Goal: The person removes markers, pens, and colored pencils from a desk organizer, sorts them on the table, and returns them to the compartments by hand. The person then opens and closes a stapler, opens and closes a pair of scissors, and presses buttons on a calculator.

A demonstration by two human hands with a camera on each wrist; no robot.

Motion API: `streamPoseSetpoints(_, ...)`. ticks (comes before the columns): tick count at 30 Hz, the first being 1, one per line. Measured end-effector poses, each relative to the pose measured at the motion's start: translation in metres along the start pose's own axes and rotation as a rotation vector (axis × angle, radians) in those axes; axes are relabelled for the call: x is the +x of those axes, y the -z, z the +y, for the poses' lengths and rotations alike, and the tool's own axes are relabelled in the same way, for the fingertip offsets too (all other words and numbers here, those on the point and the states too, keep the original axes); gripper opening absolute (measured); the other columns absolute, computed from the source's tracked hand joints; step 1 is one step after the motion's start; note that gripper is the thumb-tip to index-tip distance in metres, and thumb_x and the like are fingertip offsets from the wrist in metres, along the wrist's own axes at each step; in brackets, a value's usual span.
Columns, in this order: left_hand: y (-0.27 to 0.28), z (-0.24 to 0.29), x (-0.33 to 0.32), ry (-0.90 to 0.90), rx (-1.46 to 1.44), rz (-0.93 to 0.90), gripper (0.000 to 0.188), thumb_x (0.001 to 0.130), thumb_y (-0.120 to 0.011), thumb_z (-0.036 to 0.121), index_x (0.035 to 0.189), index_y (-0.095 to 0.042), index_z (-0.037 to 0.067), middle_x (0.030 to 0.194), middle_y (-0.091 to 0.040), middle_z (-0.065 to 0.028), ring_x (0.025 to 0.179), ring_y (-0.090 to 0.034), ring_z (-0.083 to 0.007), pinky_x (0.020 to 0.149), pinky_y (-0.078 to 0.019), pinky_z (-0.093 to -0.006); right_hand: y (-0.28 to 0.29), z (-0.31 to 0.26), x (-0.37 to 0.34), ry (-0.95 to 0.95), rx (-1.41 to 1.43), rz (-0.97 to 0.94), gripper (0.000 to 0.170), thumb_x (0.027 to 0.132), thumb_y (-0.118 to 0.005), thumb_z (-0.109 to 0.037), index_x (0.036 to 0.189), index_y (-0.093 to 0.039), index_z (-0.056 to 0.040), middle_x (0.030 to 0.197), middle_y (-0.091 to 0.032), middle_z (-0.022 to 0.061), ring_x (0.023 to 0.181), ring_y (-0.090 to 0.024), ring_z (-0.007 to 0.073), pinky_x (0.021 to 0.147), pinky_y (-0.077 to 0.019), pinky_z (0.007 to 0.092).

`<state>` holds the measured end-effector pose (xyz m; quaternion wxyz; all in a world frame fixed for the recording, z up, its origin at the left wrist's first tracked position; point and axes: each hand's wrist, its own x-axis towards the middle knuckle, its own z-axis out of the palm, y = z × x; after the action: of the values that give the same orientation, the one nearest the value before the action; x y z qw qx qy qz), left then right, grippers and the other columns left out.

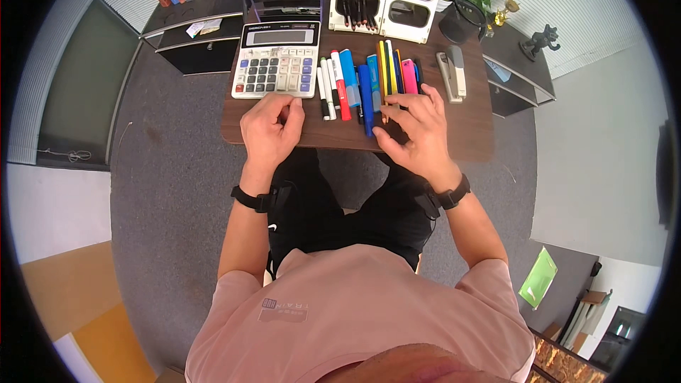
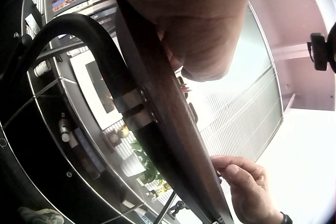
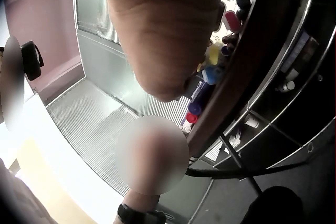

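Note:
In the head view my left hand (image 1: 271, 128) rests at the near edge of a white desktop calculator (image 1: 278, 85), its fingers loosely bent and holding nothing. My right hand (image 1: 420, 131) is over the near ends of a row of pens, fingers spread and slightly bent, fingertips right at the yellow and black pencils (image 1: 387, 64). Left of these lie a blue marker (image 1: 366, 96), a light blue highlighter (image 1: 350, 74), a red-and-white marker (image 1: 341, 89) and white markers (image 1: 325, 89). A pink highlighter (image 1: 409, 74) lies just beyond the right fingers. In the right wrist view the palm hides the fingertips.
A stapler (image 1: 454, 74) stands on the right of the brown table (image 1: 472, 128). At the back are a clear organizer (image 1: 284, 3), a white rack (image 1: 386, 0) holding pencils, and a black mesh cup (image 1: 460, 23). A dark shelf (image 1: 191, 25) stands behind.

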<state>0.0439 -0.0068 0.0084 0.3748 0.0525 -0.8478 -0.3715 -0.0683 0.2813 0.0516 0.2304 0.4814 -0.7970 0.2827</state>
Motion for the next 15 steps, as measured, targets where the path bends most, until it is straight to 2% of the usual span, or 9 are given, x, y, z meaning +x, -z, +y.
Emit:
streamPoseSetpoints(6, 0.000, 0.000, 0.001, -0.003, -0.009, 0.002, 0.010, 0.103, -0.082, 0.009, 0.103, -0.080, -0.001, 0.085, -0.076, -0.0106, 0.068, -0.070, -0.0187, 0.067, -0.0566, -0.0339, 0.009, 0.013, -0.006, -0.040, 0.018, 0.102, 0.028, 0.086, -0.093, -0.016, 0.112, -0.086, -0.0091, 0.125, -0.081, 0.0059, 0.115, -0.076, 0.0290, 0.122, -0.0475, 0.0601)
streamPoseSetpoints(9, -0.001, 0.001, 0.001, -0.018, -0.010, 0.017, 0.009, 0.102, -0.082, 0.009, 0.100, -0.080, 0.000, 0.082, -0.075, -0.0102, 0.067, -0.070, -0.0215, 0.066, -0.0560, -0.0356, 0.016, 0.016, -0.015, -0.225, 0.108, 0.255, 0.026, 0.093, -0.088, -0.006, 0.119, -0.084, -0.0053, 0.125, -0.081, 0.0127, 0.114, -0.076, 0.0343, 0.110, -0.0572, 0.0468)
streamPoseSetpoints(10, -0.002, 0.001, 0.002, -0.031, -0.009, 0.034, 0.008, 0.100, -0.082, 0.009, 0.098, -0.080, 0.001, 0.080, -0.073, -0.0096, 0.065, -0.070, -0.0242, 0.064, -0.0553, -0.0371, 0.015, 0.024, -0.023, -0.220, 0.089, 0.291, 0.023, 0.100, -0.084, -0.003, 0.124, -0.083, -0.0023, 0.124, -0.080, 0.0140, 0.105, -0.077, 0.0289, 0.095, -0.0609, 0.0377)
streamPoseSetpoints(11, -0.002, 0.001, 0.002, -0.033, -0.009, 0.030, 0.008, 0.100, -0.082, 0.009, 0.098, -0.080, 0.001, 0.080, -0.073, -0.0096, 0.065, -0.070, -0.0242, 0.064, -0.0553, -0.0371, 0.015, 0.026, -0.028, -0.225, 0.088, 0.293, 0.023, 0.100, -0.084, -0.003, 0.124, -0.083, -0.0023, 0.124, -0.080, 0.0140, 0.105, -0.077, 0.0289, 0.095, -0.0609, 0.0377)
streamPoseSetpoints(13, -0.001, 0.003, 0.002, -0.018, -0.001, 0.022, 0.008, 0.100, -0.083, 0.008, 0.098, -0.080, 0.001, 0.080, -0.073, -0.0098, 0.066, -0.070, -0.0242, 0.064, -0.0555, -0.0373, 0.015, 0.026, -0.039, -0.417, 0.232, 0.321, 0.022, 0.106, -0.081, -0.004, 0.127, -0.082, -0.0005, 0.122, -0.080, 0.0116, 0.093, -0.074, 0.0189, 0.086, -0.0601, 0.0328)
streamPoseSetpoints(14, -0.001, 0.002, 0.002, -0.021, -0.001, 0.017, 0.008, 0.100, -0.083, 0.008, 0.098, -0.080, 0.001, 0.080, -0.073, -0.0098, 0.066, -0.070, -0.0242, 0.064, -0.0555, -0.0373, 0.013, 0.029, -0.043, -0.422, 0.236, 0.320, 0.019, 0.110, -0.078, -0.005, 0.128, -0.082, 0.0006, 0.117, -0.078, 0.0088, 0.086, -0.069, 0.0120, 0.080, -0.0568, 0.0275)
streamPoseSetpoints(15, -0.002, 0.002, 0.002, -0.017, -0.003, 0.018, 0.008, 0.100, -0.083, 0.008, 0.098, -0.080, 0.001, 0.080, -0.073, -0.0098, 0.065, -0.070, -0.0242, 0.064, -0.0554, -0.0373, 0.011, 0.030, -0.046, -0.427, 0.236, 0.325, 0.019, 0.110, -0.078, -0.005, 0.128, -0.082, 0.0006, 0.117, -0.078, 0.0088, 0.086, -0.069, 0.0120, 0.080, -0.0568, 0.0275)
